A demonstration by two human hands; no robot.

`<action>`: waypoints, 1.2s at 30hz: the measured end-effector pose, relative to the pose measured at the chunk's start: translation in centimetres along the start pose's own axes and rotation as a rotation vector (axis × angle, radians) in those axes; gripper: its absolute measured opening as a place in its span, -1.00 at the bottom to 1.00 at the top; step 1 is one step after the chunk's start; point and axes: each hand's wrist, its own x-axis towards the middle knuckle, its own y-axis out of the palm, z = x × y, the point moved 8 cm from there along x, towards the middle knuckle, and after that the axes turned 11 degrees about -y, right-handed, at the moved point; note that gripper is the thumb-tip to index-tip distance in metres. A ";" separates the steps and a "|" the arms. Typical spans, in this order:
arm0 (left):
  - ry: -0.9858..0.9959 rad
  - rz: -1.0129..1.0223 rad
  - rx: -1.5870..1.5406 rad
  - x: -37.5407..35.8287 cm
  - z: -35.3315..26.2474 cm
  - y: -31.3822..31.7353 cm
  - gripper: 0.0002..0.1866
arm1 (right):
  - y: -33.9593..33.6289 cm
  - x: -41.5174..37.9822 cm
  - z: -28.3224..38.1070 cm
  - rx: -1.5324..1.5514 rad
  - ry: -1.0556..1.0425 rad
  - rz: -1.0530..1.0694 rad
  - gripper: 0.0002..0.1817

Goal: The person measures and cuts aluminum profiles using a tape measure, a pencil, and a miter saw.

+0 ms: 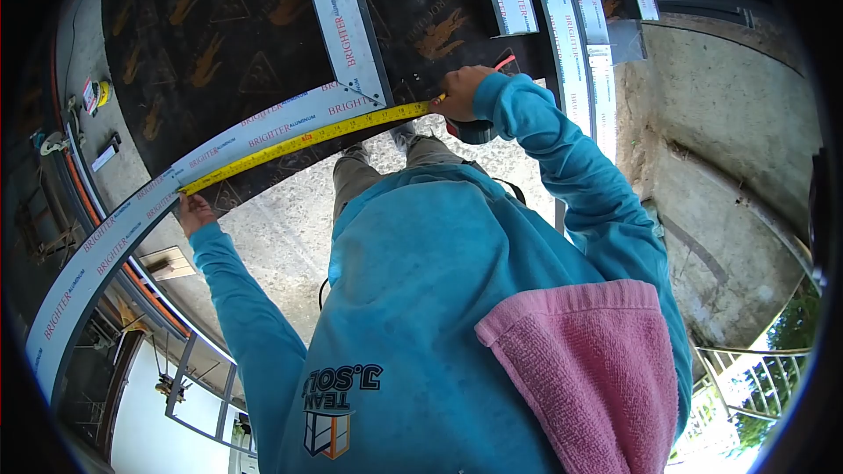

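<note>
Dark printed table (pixel 255 44) under wrapped strips; at 12 o'clock two strips (pixel 342 26) (pixel 290 114) meet in a corner with small dark dots, likely fasteners, so that joint looks made. Yellow tape measure (pixel 307 139) drawn out along the near edge, 9 toward 1 o'clock: left hand (pixel 198 213) has fingers pinched narrow on its end, right hand (pixel 461 92) has fingers closed on it by the case (pixel 472 130), exact grip partly hidden. Span laid out, reading apparently in progress; no fresh mark discernible, further strips (pixel 562 26) lie apart at 1 o'clock.
</note>
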 end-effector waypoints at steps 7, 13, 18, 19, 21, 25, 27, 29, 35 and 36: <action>0.023 -0.053 -0.032 -0.7 -0.1 0.1 -0.84 | -0.2 0.0 0.1 0.030 0.020 0.055 -0.39; -0.003 -0.063 -0.084 -1.2 -0.2 0.5 -0.88 | -0.1 0.7 0.1 0.003 -0.019 0.044 -0.43; -0.052 -0.085 -0.051 -1.3 -0.2 0.8 -0.90 | -0.2 0.7 0.4 -0.001 -0.020 0.055 -0.43; -0.074 -0.090 -0.045 -1.3 -0.1 0.7 -0.91 | -0.5 0.5 0.6 -0.004 -0.024 0.057 -0.43; -0.083 -0.090 -0.051 -1.4 -0.1 0.8 -0.91 | -0.6 -0.2 0.7 0.055 0.026 0.103 -0.38; -0.074 -0.088 -0.054 -2.1 0.0 1.1 -0.90 | -0.3 0.3 0.5 0.038 0.006 0.109 -0.38; -0.077 -0.072 -0.050 -2.2 0.1 1.1 -0.89 | -0.2 0.4 0.5 0.045 0.008 0.116 -0.39; -0.077 -0.055 -0.047 -2.0 0.1 1.1 -0.87 | -0.1 0.7 0.3 0.037 -0.016 0.094 -0.40; -0.044 -0.066 0.000 -2.5 -0.2 1.7 -0.86 | 0.0 0.8 0.5 0.038 -0.012 0.098 -0.42; -0.040 -0.067 0.005 -2.4 -0.2 1.6 -0.87 | 0.0 0.7 0.4 0.043 0.001 0.104 -0.42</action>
